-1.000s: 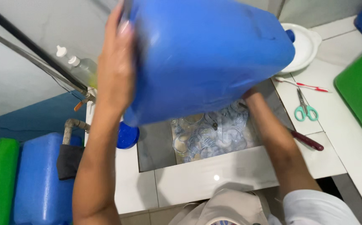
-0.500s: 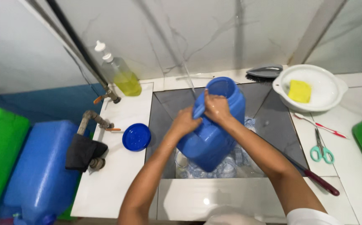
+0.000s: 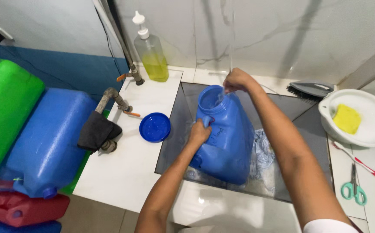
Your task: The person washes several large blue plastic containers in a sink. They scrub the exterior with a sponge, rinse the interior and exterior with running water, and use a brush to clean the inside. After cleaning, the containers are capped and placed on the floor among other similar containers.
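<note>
My left hand [image 3: 199, 133] is clenched around the moulded handle of the big blue plastic jerrycan [image 3: 224, 138], fingers wrapped tight on the grip near its shoulder. My right hand [image 3: 238, 80] is up at the can's wide round mouth, fingers pinched together at the rim; I cannot tell whether they hold anything small, though a thin stream of water [image 3: 230, 43] comes down right beside them into the opening. The can stands tilted in the dark grey sunken sink [image 3: 176, 129], its mouth leaning toward the back wall, its base resting on crumpled clear plastic bags [image 3: 263, 151] in the basin.

Just left of the sink, on the white tiled counter [image 3: 118, 172], lies the round blue screw lid [image 3: 154, 127], apart from the can. Behind it stands a clear pump bottle of yellow soap [image 3: 151, 54], near a metal pipe tap [image 3: 112, 97] draped with a black cloth [image 3: 96, 131]. To the right sit a white plastic bowl [image 3: 368, 129] holding a yellow sponge [image 3: 347, 118], a grey scrubbing brush [image 3: 310, 89], green-handled scissors [image 3: 353, 187] and a red-tipped toothbrush [image 3: 360, 162]. Beyond the counter's left edge lie a second blue jerrycan [image 3: 45, 142] and a green one [image 3: 1, 108].
</note>
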